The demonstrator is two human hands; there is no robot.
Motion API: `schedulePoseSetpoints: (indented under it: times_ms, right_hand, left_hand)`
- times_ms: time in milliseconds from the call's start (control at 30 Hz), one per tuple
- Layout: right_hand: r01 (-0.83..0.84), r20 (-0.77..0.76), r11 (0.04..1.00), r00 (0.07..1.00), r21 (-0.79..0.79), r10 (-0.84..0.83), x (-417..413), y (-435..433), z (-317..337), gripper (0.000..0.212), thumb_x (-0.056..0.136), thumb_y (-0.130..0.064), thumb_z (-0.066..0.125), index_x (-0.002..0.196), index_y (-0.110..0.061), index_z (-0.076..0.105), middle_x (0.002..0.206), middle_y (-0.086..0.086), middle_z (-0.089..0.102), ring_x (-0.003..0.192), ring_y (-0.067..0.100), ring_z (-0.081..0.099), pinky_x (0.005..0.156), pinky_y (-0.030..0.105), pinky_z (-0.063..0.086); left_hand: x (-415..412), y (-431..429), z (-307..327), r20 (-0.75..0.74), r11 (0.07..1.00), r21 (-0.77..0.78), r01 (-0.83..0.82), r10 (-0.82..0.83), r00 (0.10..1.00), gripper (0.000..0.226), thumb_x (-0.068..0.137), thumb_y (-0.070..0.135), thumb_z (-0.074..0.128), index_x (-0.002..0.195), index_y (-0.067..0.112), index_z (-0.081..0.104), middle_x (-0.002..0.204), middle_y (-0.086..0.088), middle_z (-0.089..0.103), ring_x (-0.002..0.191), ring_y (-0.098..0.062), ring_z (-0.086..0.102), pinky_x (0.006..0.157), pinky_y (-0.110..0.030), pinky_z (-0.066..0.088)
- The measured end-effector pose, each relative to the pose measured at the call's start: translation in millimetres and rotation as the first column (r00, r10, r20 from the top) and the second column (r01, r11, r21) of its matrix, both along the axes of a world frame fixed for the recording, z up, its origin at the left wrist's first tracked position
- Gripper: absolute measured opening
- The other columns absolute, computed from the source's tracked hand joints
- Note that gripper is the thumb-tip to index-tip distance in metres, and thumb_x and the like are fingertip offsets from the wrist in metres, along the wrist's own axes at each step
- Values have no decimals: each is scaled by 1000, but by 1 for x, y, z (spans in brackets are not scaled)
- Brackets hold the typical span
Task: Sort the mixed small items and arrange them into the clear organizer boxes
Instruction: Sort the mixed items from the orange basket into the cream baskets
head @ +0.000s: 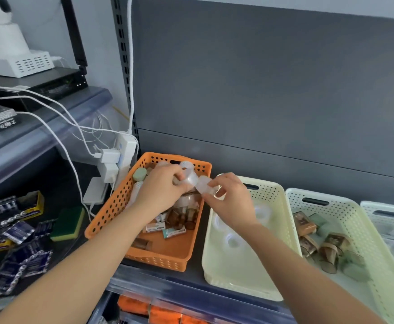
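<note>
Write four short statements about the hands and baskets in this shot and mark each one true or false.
1. The left hand and the right hand both hold clear plastic pieces by the orange basket's right edge. True.
2. The cream basket holds brown bottles. False: it holds clear rings.
3. A green-and-yellow sponge lies left of the orange basket. True.
4. The orange basket is empty. False: small boxes and brown bottles lie in it.
</note>
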State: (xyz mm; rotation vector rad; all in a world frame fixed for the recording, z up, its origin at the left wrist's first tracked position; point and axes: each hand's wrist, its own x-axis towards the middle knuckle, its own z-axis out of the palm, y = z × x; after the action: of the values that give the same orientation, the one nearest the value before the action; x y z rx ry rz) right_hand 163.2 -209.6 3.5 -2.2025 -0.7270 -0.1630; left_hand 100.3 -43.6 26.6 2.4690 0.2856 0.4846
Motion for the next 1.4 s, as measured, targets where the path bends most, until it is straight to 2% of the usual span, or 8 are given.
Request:
schedulePoseSetpoints:
  times_ms: [167,300,533,700,833,1100,1300,1400]
  right_hand:
    - [42,-88,943,993,-329,-75,18,-56,0,17,75,-38,72,81,-24,63,86,-12,61,73,10,56,66,26,46]
    - [-285,-351,665,935,-690,37,19,-83,-6,21,74,-42,74,84,-24,72,88,-12,68,81,9,60,74,23,47]
    - [-400,-479,630,876,-666,50,13,-94,-11,28,76,-42,73,82,-14,75,68,-9,69,61,-3,54,62,16,38]
    - [-355,-375,610,922,-708,101,14,-87,-8,39,70,-56,73,67,-17,65,69,-8,64,66,7,55,63,23,43]
    - [-276,-263,698,956,-661,129,12,-68,-9,37,72,-53,71,58,-26,49,64,-11,52,61,6,48,56,22,38]
    - [-338,-141,874,941,-348,308,-11,-7,-5,12,81,-33,70,72,-28,63,70,-15,57,70,7,53,65,26,46]
    - [-485,-68,747,855,-455,514,-35,44,-11,23,82,-38,68,100,-24,72,101,-2,66,97,17,57,77,31,48]
    - [-380,-8,657,869,-651,494,-37,63,-18,33,85,-32,64,116,-22,62,115,6,58,113,25,49,87,39,48]
  left_hand:
    - [17,-51,-9,-166,969,21,245,-238,957,18,78,38,72,76,26,59,77,11,57,69,-9,54,55,-24,36]
    - [24,-80,-23,-523,859,118,498,-372,767,22,74,47,74,79,29,62,82,14,60,80,-8,57,58,-24,39]
    - [21,-88,-35,-693,794,143,591,-346,632,23,78,49,70,82,27,67,84,10,61,80,-13,54,66,-27,41]
    - [10,-89,-38,-550,745,359,562,-318,772,25,80,48,67,79,24,68,81,9,55,82,-15,37,67,-27,19]
    - [5,-78,-34,-418,764,371,528,-371,829,21,80,47,68,80,26,70,79,13,53,85,-9,42,81,-29,30]
    - [-27,-5,-11,-315,934,273,231,-140,939,8,86,37,64,78,35,65,76,17,52,71,0,50,58,-23,38]
    - [-54,57,-20,-637,952,223,209,-20,771,5,83,34,69,88,34,69,76,19,53,73,-3,51,60,-23,37]
    - [-59,63,-27,-712,964,126,232,-75,698,25,76,45,74,96,30,71,83,15,61,78,-7,55,66,-27,43]
